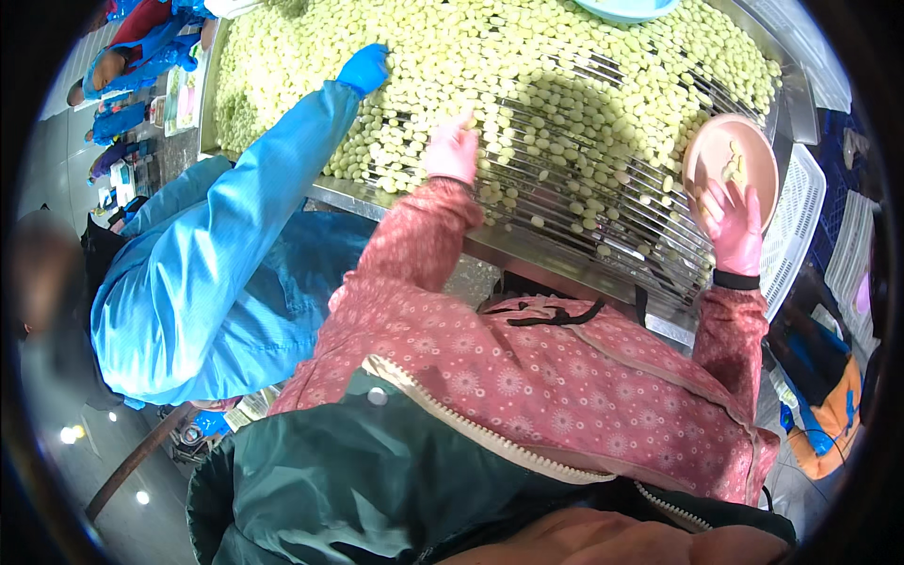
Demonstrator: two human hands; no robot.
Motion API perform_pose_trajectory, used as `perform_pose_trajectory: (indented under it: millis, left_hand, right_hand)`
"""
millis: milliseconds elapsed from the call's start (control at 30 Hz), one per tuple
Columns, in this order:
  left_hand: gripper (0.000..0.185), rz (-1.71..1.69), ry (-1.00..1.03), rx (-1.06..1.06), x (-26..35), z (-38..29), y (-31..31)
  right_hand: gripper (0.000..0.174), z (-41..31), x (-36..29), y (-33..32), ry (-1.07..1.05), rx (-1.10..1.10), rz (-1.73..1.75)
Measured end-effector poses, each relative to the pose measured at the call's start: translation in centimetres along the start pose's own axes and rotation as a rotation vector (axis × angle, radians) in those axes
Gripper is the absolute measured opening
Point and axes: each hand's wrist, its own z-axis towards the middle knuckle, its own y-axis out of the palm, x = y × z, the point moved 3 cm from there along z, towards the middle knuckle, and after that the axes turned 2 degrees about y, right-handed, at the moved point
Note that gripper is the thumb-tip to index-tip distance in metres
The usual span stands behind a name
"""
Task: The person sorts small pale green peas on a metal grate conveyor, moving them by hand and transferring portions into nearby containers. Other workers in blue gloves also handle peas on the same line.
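Pale green oval pieces (438,78), small fruits or beans, lie in a thick layer over a slatted metal sorting table (593,244). My left hand (452,152), in a pink glove, reaches in among them with its fingertips at the layer. Whether it pinches a piece is too small to tell. On the right, my pink-gloved right hand (734,226) lies over the near rim of a beige bowl (763,152), fingers apart and reaching inside. A few pale pieces (734,166) rest in the bowl, just beyond the fingertips.
To my left a co-worker's blue-gloved hand (364,69) reaches into the same layer, the blue sleeve (275,183) beside my left arm. A light blue bowl (628,8) stands at the far side. White perforated crates (798,212) flank the table's right end.
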Motion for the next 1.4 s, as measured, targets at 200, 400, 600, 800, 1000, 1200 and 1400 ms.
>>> perform_pose_trajectory:
  millis: [200,400,600,800,1000,1200,1400]
  left_hand:
    - [0.038,0.352,0.111,0.071,-4.9,6.8,-0.5]
    - [0.028,0.036,-0.041,-0.100,-3.5,5.9,0.6]
    - [0.026,-0.222,0.337,-0.550,6.1,-7.8,4.6]
    - [0.037,-0.095,0.162,-0.143,5.6,0.7,3.8]
    - [0.033,0.292,0.221,0.079,2.2,17.5,-0.2]
    - [0.035,0.598,0.229,-0.111,0.9,22.3,1.8]
    - [0.023,-0.026,0.122,-0.534,9.2,0.1,5.7]
  right_hand:
    - [0.063,-1.5,5.1,-1.5,0.105,-0.037,-0.224]
    - [0.061,-1.7,13.4,1.2,0.382,-0.168,-0.432]
    - [0.054,-0.6,17.4,4.3,0.561,-0.267,-0.324]
    - [0.032,0.9,18.0,5.1,0.565,-0.425,-0.370]
    - [0.031,-0.1,17.1,3.3,0.559,-0.383,-0.394]
    - [0.029,-0.1,16.5,2.5,0.559,-0.359,-0.337]
    - [0.038,-0.1,16.1,3.7,0.497,-0.167,-0.200]
